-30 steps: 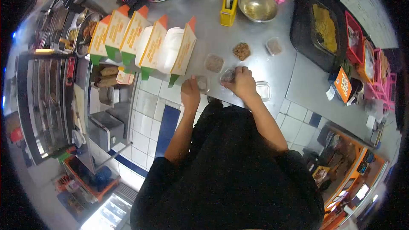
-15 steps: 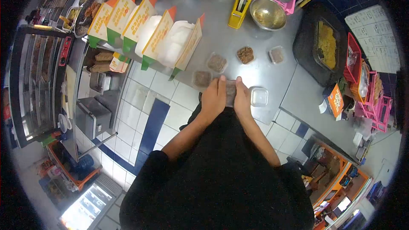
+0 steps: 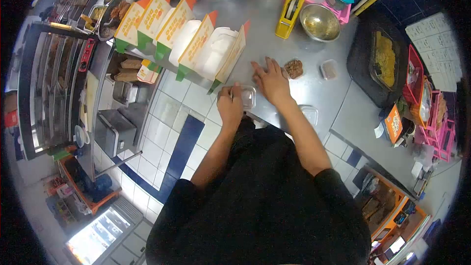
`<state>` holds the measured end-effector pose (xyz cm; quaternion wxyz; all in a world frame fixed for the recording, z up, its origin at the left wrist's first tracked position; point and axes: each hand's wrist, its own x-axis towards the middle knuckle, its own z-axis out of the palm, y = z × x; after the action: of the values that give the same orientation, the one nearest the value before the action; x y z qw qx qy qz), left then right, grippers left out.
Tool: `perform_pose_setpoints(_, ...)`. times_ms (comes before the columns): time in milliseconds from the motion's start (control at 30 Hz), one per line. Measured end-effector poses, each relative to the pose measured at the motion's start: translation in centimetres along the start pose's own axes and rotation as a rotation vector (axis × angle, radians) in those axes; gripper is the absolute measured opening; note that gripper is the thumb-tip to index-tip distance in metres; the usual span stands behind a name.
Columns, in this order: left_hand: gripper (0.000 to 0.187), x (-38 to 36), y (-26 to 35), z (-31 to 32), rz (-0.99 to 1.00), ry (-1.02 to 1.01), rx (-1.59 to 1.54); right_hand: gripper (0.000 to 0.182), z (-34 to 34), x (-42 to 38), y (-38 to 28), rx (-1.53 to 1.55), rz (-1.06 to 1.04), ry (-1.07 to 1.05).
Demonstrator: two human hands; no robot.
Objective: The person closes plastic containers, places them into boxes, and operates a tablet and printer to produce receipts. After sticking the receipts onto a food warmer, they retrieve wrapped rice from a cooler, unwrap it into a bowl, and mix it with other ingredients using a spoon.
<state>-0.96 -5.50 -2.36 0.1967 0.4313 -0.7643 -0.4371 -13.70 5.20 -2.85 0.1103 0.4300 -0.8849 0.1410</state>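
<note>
My left hand is at the counter's front edge with its fingers curled; what they hold, if anything, is hidden. Right beside it is a small clear plastic container with brownish contents. My right hand reaches over the steel counter, its fingers apart, and hides what lies under the palm. Just past it lies a small portion of brown chopped food, seemingly in a clear tub. Another filled clear container sits farther right. Partly behind my right forearm is a clear empty container or lid.
Open printed cartons stand in a row along the left edge. A yellow tape dispenser and a metal bowl are at the back. To the right are a black pan with yellow food and a red basket.
My hands have parted from the filled container they held together. The left moved left to the counter edge; the right reached forward with fingers spread. The view shifted slightly.
</note>
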Motion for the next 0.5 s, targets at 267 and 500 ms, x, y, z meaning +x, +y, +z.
perform_pose_setpoints(267, 0.047, 1.5, -0.9, 1.8, 0.190, 0.105, 0.229, 0.049, -2.8, -4.1, -0.9, 0.225, 0.564, -0.494)
perform_pose_setpoints(500, 0.053, 0.9, -1.7, 2.2, -0.374, -0.127, -0.392, 0.055, -1.1, -6.6, -0.7, 0.055, 0.172, -0.157)
